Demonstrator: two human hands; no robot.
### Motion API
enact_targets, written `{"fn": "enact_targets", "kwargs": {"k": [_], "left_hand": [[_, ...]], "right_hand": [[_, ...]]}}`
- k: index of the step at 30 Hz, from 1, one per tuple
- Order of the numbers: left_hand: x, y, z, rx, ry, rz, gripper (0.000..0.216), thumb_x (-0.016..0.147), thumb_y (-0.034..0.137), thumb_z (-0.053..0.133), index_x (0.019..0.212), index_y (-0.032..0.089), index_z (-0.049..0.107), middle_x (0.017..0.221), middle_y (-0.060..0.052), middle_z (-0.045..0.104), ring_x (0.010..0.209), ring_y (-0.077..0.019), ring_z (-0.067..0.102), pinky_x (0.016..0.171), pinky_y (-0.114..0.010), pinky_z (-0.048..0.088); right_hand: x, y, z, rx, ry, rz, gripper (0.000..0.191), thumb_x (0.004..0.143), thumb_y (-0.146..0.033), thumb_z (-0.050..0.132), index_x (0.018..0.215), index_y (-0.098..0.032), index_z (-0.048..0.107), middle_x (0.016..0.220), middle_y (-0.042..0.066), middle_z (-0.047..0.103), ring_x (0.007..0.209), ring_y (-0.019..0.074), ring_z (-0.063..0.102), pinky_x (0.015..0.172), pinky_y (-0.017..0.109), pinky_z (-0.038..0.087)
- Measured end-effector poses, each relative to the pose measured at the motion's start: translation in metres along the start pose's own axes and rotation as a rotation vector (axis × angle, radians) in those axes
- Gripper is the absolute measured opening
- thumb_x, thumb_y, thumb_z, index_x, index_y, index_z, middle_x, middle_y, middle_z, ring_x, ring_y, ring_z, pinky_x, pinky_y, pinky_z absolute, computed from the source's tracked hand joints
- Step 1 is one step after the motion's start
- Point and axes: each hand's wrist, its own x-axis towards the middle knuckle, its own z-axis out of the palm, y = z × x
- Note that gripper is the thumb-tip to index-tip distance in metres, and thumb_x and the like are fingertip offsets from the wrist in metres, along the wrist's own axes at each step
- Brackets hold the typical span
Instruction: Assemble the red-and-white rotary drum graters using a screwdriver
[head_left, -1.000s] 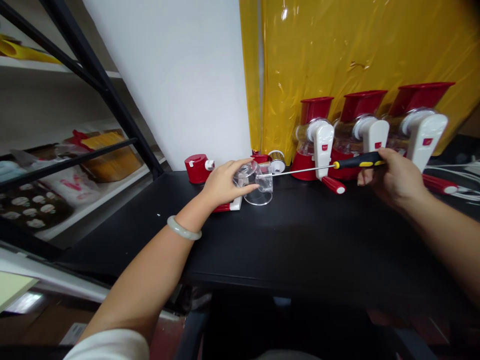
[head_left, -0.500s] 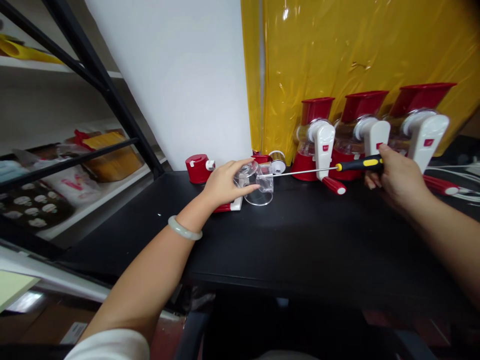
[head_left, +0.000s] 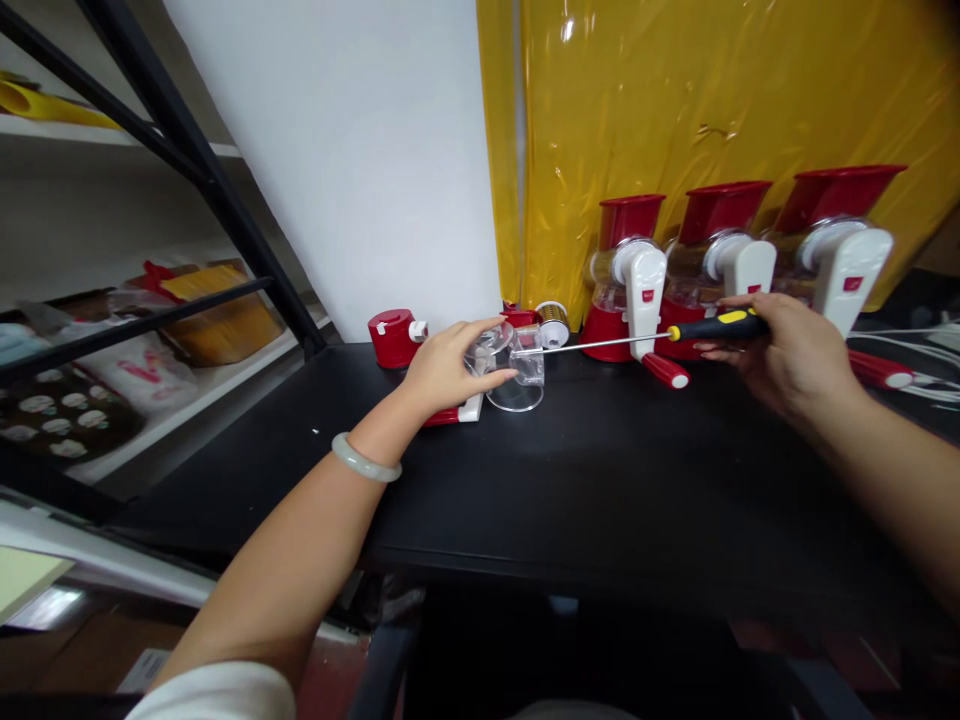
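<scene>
My left hand (head_left: 457,370) is closed around a clear plastic grater body (head_left: 517,393) on the black table. My right hand (head_left: 787,345) grips the black and yellow handle of a screwdriver (head_left: 705,328). Its long metal shaft points left, and the tip meets the clear body at its side opening; the exact contact point is too small to make out. A red cup-shaped part (head_left: 393,340) with a white knob stands left of my left hand. Partly behind that hand lies a red and white crank handle (head_left: 457,413). A grater drum (head_left: 553,325) rests behind the clear body.
Three assembled red and white rotary graters, the nearest one (head_left: 634,285) among them, line the back right. White cables (head_left: 930,355) lie at the far right. Behind stand a white panel (head_left: 337,150) and yellow plastic sheeting (head_left: 675,100). A shelf rack (head_left: 217,390) rises at left.
The fingers of my right hand have shifted on the screwdriver handle, now more stretched along it. My left hand and the clear body stay together in place.
</scene>
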Motion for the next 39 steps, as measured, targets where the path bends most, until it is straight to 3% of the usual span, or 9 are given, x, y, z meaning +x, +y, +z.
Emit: {"fn": "enact_targets", "kwargs": {"k": [6,9,11,15,18,23,27,32,39], "left_hand": [[0.0,0.0,0.0,-0.006,0.004,0.001,0.067,0.078,0.056,0.069,0.136,0.028,0.05,0.127,-0.007,0.064,0.113,-0.0253,0.062,0.096,-0.041,0.049],[0.0,0.0,-0.001,-0.003,0.001,-0.002,0.067,0.078,0.057,0.068,0.136,0.028,0.05,0.126,-0.007,0.064,0.112,-0.0254,0.062,0.095,-0.041,0.049],[0.0,0.0,-0.001,-0.007,-0.001,0.0,0.067,0.079,0.057,0.068,0.136,0.028,0.05,0.125,-0.007,0.065,0.111,-0.0252,0.062,0.094,-0.041,0.05],[0.0,0.0,-0.002,-0.009,-0.002,0.001,0.068,0.079,0.058,0.067,0.137,0.026,0.05,0.121,-0.008,0.066,0.107,-0.0252,0.063,0.092,-0.041,0.05],[0.0,0.0,-0.003,-0.011,-0.003,0.001,0.068,0.079,0.058,0.067,0.136,0.027,0.051,0.119,-0.008,0.066,0.105,-0.0252,0.064,0.091,-0.041,0.05],[-0.001,-0.001,-0.004,-0.019,-0.015,-0.002,0.068,0.079,0.058,0.067,0.137,0.027,0.05,0.116,-0.009,0.067,0.102,-0.0253,0.064,0.089,-0.042,0.051],[-0.002,-0.001,-0.005,-0.016,-0.016,-0.004,0.068,0.079,0.058,0.067,0.137,0.027,0.05,0.116,-0.009,0.066,0.103,-0.0255,0.064,0.091,-0.043,0.05],[-0.002,0.0,-0.006,-0.022,-0.022,-0.005,0.068,0.08,0.058,0.066,0.138,0.028,0.049,0.117,-0.008,0.066,0.104,-0.026,0.064,0.091,-0.044,0.05],[-0.001,0.001,-0.006,-0.019,-0.014,-0.014,0.068,0.079,0.058,0.066,0.137,0.026,0.051,0.119,-0.009,0.065,0.105,-0.0257,0.064,0.093,-0.044,0.049]], "right_hand": [[0.003,0.003,-0.001,-0.105,0.03,-0.033,0.024,0.089,-0.027,0.057,0.071,-0.012,0.063,0.048,0.002,0.057,0.033,0.0119,0.053,0.029,0.019,0.043],[0.002,0.0,0.002,-0.096,0.085,0.072,0.039,0.094,-0.032,0.042,0.067,-0.013,0.062,0.05,0.006,0.06,0.035,0.0155,0.056,0.029,0.023,0.046],[0.001,-0.002,0.003,-0.037,0.071,0.124,0.036,0.091,-0.026,0.038,0.07,-0.013,0.064,0.058,0.007,0.063,0.044,0.0189,0.063,0.033,0.028,0.051],[-0.002,-0.002,0.0,0.074,-0.017,0.071,0.026,0.074,-0.013,0.045,0.08,-0.013,0.07,0.078,0.007,0.067,0.069,0.0196,0.069,0.051,0.034,0.062],[-0.001,0.001,-0.002,0.064,-0.02,0.023,0.023,0.072,-0.014,0.052,0.083,-0.013,0.072,0.083,0.006,0.067,0.063,0.0162,0.067,0.047,0.029,0.06],[0.002,0.005,-0.006,-0.086,-0.006,0.003,0.025,0.075,-0.031,0.071,0.097,-0.019,0.07,0.071,0.001,0.065,0.043,0.0122,0.06,0.038,0.023,0.054],[0.003,0.008,-0.009,-0.208,-0.005,-0.016,0.03,0.076,-0.043,0.072,0.09,-0.018,0.07,0.071,0.002,0.065,0.046,0.0134,0.061,0.039,0.024,0.054],[0.003,0.007,-0.008,0.025,-0.114,-0.013,0.02,0.067,-0.026,0.066,0.086,-0.019,0.067,0.078,0.005,0.07,0.069,0.0221,0.069,0.053,0.034,0.06],[0.001,0.006,-0.003,0.085,-0.084,0.015,0.013,0.067,-0.017,0.069,0.08,-0.019,0.067,0.077,0.0,0.063,0.071,0.0152,0.063,0.057,0.029,0.059]]}}
